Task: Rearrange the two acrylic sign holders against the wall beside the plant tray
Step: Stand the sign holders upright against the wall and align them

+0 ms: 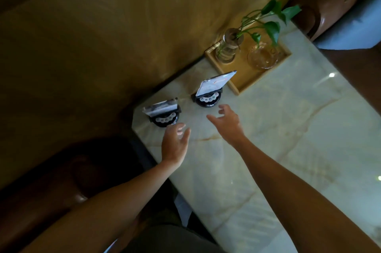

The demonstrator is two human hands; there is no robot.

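Left hand: the left hand [175,143] hovers over the marble table [288,149] with fingers spread and empty, just short of the left sign holder [162,113].
Right hand: the right hand [227,123] is also spread and empty, near the right sign holder [210,91] but not touching it.
Sign holders: both stand on dark rounded bases near the wall [123,36], panels leaning back, well apart from each other; the right one sits just beside the wooden plant tray [243,83].
Tip risk: gripping a thin panel high up, not at the base, could topple the holder, since the weight seems to lie low.
Tray risk: sliding the right holder further along could knock the tray, which holds a glass vase [227,46] with a trailing plant and a glass cup [261,57]; both look easy to upset.
Edge risk: the left holder stands close to the table's corner, so a push outward could send it off.
View: the scene is dim and tilted; whether the panels touch the wall is unclear.
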